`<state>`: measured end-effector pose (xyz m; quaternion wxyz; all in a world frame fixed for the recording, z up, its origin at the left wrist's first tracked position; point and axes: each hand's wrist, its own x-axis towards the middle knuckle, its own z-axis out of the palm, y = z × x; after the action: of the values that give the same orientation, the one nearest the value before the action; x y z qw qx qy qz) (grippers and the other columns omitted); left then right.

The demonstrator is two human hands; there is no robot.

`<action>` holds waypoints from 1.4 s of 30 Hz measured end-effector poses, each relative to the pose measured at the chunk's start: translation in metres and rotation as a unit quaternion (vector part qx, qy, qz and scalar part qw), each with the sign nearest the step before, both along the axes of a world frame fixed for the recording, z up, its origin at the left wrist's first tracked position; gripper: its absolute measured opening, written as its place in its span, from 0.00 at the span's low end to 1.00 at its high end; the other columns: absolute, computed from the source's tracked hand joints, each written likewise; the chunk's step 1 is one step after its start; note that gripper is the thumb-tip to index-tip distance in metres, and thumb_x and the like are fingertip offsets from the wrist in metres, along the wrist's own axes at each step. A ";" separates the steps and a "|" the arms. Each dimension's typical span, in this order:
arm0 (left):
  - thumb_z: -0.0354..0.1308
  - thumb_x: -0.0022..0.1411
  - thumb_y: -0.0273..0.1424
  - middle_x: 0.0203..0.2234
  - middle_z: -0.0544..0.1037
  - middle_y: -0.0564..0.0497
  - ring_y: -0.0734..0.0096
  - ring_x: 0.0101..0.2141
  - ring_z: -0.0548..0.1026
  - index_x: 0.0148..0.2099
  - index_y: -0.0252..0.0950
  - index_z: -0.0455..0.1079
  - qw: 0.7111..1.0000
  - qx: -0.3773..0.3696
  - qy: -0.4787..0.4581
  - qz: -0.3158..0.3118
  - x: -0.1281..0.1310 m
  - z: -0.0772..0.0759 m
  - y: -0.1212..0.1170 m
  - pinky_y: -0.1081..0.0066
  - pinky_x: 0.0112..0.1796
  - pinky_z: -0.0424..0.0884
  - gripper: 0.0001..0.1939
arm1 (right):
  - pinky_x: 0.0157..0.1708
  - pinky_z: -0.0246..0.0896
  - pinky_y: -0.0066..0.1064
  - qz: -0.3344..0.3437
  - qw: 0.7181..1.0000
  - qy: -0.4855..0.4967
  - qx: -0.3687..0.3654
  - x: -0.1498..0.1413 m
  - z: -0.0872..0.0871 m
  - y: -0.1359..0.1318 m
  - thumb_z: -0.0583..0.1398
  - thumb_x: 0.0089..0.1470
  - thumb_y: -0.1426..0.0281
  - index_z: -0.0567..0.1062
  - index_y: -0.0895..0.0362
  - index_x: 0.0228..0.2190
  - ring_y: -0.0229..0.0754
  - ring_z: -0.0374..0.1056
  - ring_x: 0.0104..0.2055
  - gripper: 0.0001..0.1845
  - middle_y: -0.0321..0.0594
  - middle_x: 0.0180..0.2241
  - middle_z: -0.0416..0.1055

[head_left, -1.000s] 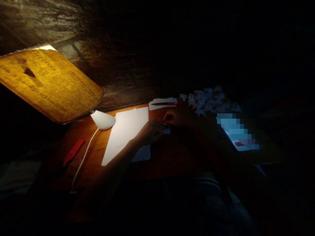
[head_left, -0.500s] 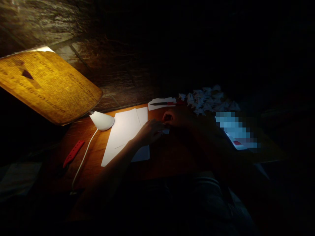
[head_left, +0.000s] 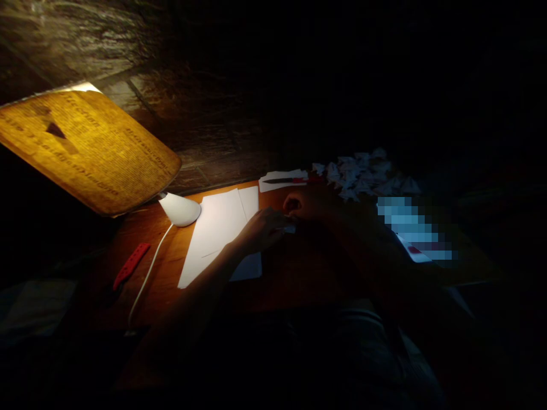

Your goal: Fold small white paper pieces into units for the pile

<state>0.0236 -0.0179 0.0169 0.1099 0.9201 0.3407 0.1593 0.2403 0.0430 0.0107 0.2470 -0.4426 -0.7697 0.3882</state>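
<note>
A small piece of white paper (head_left: 289, 228) was between the two hands, above the wooden surface (head_left: 154, 242). The left hand (head_left: 261, 230) was closed on it with bent fingers. The right hand (head_left: 308, 204) was curled just beside it, but it was too dark to tell if it gripped. Left of the left hand lay white paper sheets (head_left: 217, 228), and farther left stood a white lamp (head_left: 179, 209). Beyond the right hand was a heap of crumpled white paper pieces (head_left: 359, 173).
</note>
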 end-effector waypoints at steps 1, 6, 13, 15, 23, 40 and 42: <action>0.57 0.70 0.28 0.49 0.84 0.46 0.55 0.47 0.76 0.57 0.41 0.80 1.000 0.000 -0.002 -0.003 0.000 0.000 0.000 0.55 0.50 0.72 0.17 | 0.39 0.68 0.30 0.006 1.000 -0.002 0.001 0.001 0.001 0.000 0.67 0.45 0.83 0.79 0.58 0.35 0.42 0.75 0.40 0.14 0.42 0.39 0.82; 0.57 0.70 0.29 0.50 0.84 0.47 0.55 0.47 0.76 0.58 0.44 0.79 1.000 0.002 -0.005 0.003 0.000 -0.002 0.001 0.54 0.49 0.73 0.18 | 0.39 0.67 0.30 0.010 1.000 -0.016 0.010 0.004 0.004 0.000 0.68 0.48 0.80 0.80 0.58 0.36 0.42 0.75 0.40 0.12 0.44 0.41 0.81; 0.56 0.71 0.29 0.50 0.83 0.47 0.55 0.49 0.76 0.59 0.44 0.79 1.000 0.011 0.008 0.001 0.000 -0.002 0.002 0.55 0.50 0.72 0.19 | 0.40 0.67 0.30 0.010 0.999 -0.027 0.012 0.006 0.009 -0.003 0.68 0.48 0.80 0.82 0.57 0.35 0.42 0.74 0.40 0.11 0.43 0.42 0.82; 0.56 0.71 0.30 0.51 0.83 0.47 0.55 0.49 0.76 0.59 0.44 0.79 1.000 0.006 0.008 0.000 0.000 -0.002 0.002 0.54 0.50 0.72 0.19 | 0.41 0.68 0.31 0.010 1.000 -0.023 0.012 0.005 0.009 -0.004 0.68 0.48 0.81 0.82 0.58 0.35 0.42 0.74 0.40 0.12 0.43 0.41 0.82; 0.57 0.70 0.30 0.51 0.84 0.46 0.54 0.48 0.76 0.57 0.43 0.80 1.000 -0.003 0.000 0.007 0.000 -0.002 0.002 0.54 0.50 0.72 0.18 | 0.39 0.68 0.30 0.009 1.000 -0.005 0.011 0.003 0.004 0.000 0.67 0.46 0.83 0.80 0.57 0.33 0.41 0.74 0.39 0.12 0.42 0.41 0.81; 0.57 0.70 0.30 0.49 0.84 0.46 0.54 0.48 0.76 0.60 0.45 0.79 1.000 0.007 -0.006 -0.001 -0.002 -0.009 0.005 0.53 0.50 0.72 0.19 | 0.42 0.68 0.31 0.031 0.998 -0.027 0.037 0.007 0.003 0.004 0.65 0.49 0.81 0.81 0.56 0.34 0.42 0.74 0.41 0.11 0.42 0.43 0.82; 0.57 0.70 0.30 0.51 0.84 0.47 0.55 0.48 0.76 0.60 0.45 0.78 1.000 0.012 -0.009 -0.002 -0.003 -0.010 0.006 0.53 0.50 0.71 0.19 | 0.43 0.67 0.31 0.027 0.998 -0.030 0.044 0.006 0.002 0.004 0.64 0.51 0.82 0.81 0.56 0.34 0.42 0.75 0.42 0.11 0.42 0.43 0.82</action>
<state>0.0209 -0.0120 0.0066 0.1024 0.9203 0.3363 0.1716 0.2467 0.0466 0.0130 0.2321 -0.4218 -0.8049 0.3469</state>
